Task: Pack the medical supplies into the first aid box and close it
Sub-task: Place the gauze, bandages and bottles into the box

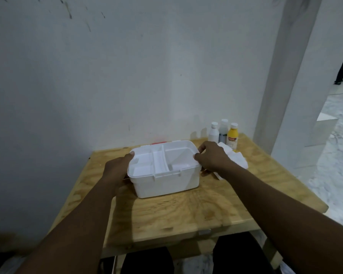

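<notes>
A white first aid box (166, 182) stands open in the middle of the wooden table (186, 210), with a white divided tray (160, 161) seated in its top. My left hand (117, 169) grips the tray's left edge, thumb on the rim. My right hand (212, 157) grips its right edge the same way. Behind the right hand lie white gauze packs (238, 159). Three bottles stand at the back right: a white one (213, 132), a grey one (223, 130) and a yellow one (232, 136). A red strip (157, 143), perhaps the lid, shows behind the box.
The table stands against a white wall (127, 76), with a white pillar (289, 86) at its right. The table's right edge drops to a pale floor (341, 155). My dark-clothed legs (186, 260) are under the front edge.
</notes>
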The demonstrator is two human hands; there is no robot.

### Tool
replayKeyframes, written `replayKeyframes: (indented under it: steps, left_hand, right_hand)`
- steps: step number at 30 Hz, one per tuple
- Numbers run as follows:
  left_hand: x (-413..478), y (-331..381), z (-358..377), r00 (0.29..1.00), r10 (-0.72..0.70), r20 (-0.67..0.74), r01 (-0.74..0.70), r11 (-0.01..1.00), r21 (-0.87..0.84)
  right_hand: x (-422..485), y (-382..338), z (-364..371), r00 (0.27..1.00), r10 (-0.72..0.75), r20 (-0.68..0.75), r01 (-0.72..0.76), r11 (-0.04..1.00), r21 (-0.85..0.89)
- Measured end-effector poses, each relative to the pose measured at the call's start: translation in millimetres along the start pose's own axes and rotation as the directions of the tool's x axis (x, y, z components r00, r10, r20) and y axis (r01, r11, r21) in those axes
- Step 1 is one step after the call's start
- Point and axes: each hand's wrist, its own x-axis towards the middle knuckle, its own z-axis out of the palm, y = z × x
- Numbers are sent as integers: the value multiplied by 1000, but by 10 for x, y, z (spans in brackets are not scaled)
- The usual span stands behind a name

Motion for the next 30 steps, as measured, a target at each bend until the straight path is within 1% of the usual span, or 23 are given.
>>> replayKeyframes:
  steps: [4,6,7,8,9,10,11,12,13,14,16,18,19,20,21,22,23,25,26,27,29,30]
  left_hand:
    - [26,-8,-87,999,-4,-34,4,1000,10]
    - [11,-18,-84,1000,-8,-24,8,1000,3]
    - [1,-25,-77,1000,-10,-21,9,1000,-5]
    - [-10,-32,-69,1000,-11,-19,11,1000,-14]
    - [-13,-38,-64,1000,-13,-23,12,1000,-22]
    - [-13,-44,-62,999,-14,-30,13,1000,-27]
    - [-12,-48,-62,999,-18,-37,17,999,-28]
    - [-8,-53,-63,999,-21,-41,20,999,-26]
    - [-4,-56,-63,999,-21,-44,20,1000,-24]
    - [-3,-59,-65,999,-21,-44,20,1000,-23]
    - [-6,-61,-61,999,-23,-40,22,999,-30]
    - [-24,-51,-52,999,-23,-41,21,999,-31]
    - [-27,-49,-50,999,-22,-43,21,999,-34]
    - [-33,-44,-48,999,-23,-45,21,999,-40]
    - [-41,-41,-45,999,-27,-44,25,999,-47]
    - [-46,-41,-43,999,-28,-42,26,998,-54]
    - [-49,-42,-39,999,-26,-40,24,998,-58]
    - [-50,-47,-34,999,-23,-42,21,998,-56]
    - [-50,-45,-32,999,-24,-43,22,998,-53]
    - [-52,-48,-34,999,-28,-43,25,998,-51]
    - [-49,-53,-38,998,-37,-43,35,998,-54]
    - [-51,-50,-39,998,-39,-40,36,998,-60]
  right_hand:
    - [-24,-24,91,1000,-12,-22,13,999,29]
    - [4,22,67,998,-21,-60,22,1000,20]
    - [46,89,45,992,-26,-121,23,999,-33]
    - [144,194,30,978,-32,-208,4,991,-135]
    - [268,331,18,955,-27,-295,-50,967,-249]
    - [377,460,3,943,-18,-333,-110,926,-362]
    - [581,672,13,945,-6,-327,-156,870,-467]
    - [648,756,36,947,-17,-322,-163,838,-521]
    - [495,688,15,959,6,-283,-182,779,-600]
    - [216,503,-11,967,-13,-256,-162,745,-647]
    - [186,511,27,990,12,-142,-109,701,-704]
    - [240,534,68,991,35,-130,-114,734,-670]
    - [252,517,60,985,9,-174,-121,759,-640]
    - [251,435,6,980,-52,-192,-80,781,-619]
    - [264,343,-39,979,-119,-165,-5,797,-605]
    - [222,191,-86,974,-183,-135,79,829,-554]
    - [179,13,-134,963,-228,-141,135,866,-481]
    - [95,-339,-145,911,-351,-214,282,913,-295]
    - [44,-486,-99,887,-402,-225,358,909,-211]
    - [16,-582,-5,876,-433,-213,411,900,-144]
    - [-37,-672,268,896,-427,-122,423,904,-65]
    - [-83,-706,394,903,-424,-70,421,905,-56]
